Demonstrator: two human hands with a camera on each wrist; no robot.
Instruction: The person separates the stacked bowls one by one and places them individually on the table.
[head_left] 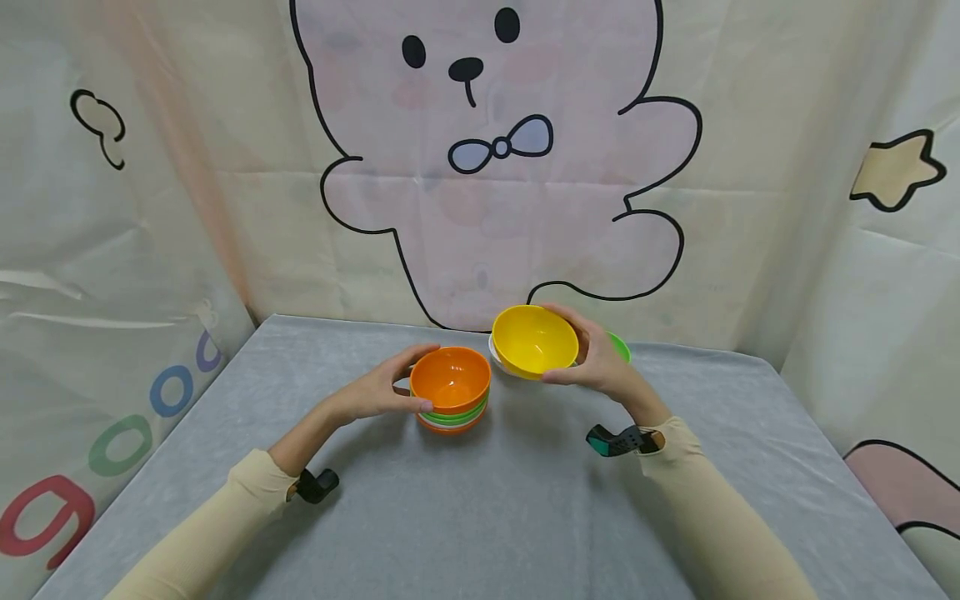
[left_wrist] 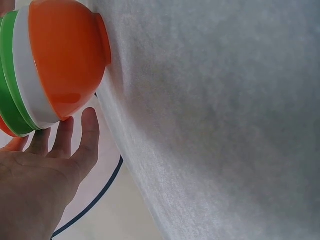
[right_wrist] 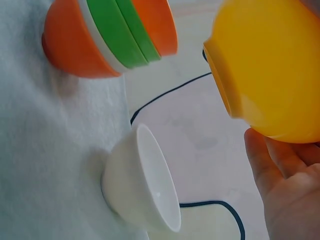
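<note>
A stack of bowls [head_left: 452, 419] stands on the table, with an orange bowl [head_left: 451, 379] on top, green and white ones below, and another orange bowl [left_wrist: 70, 55] at the bottom. My left hand [head_left: 378, 390] holds this stack from its left side, thumb in front and fingers behind. To the right, my right hand [head_left: 600, 358] grips a yellow bowl [head_left: 535, 340] by its side. In the right wrist view that yellow bowl is raised off the table, and its base shows. A white bowl [right_wrist: 125, 185] sits on the table, mostly hidden behind the yellow one in the head view.
A green bowl [head_left: 621, 347] shows partly behind my right hand. Grey cloth covers the table [head_left: 510, 517]. A printed curtain [head_left: 465, 250] hangs right behind the table's far edge, and another curtain [head_left: 112, 333] lines the left side.
</note>
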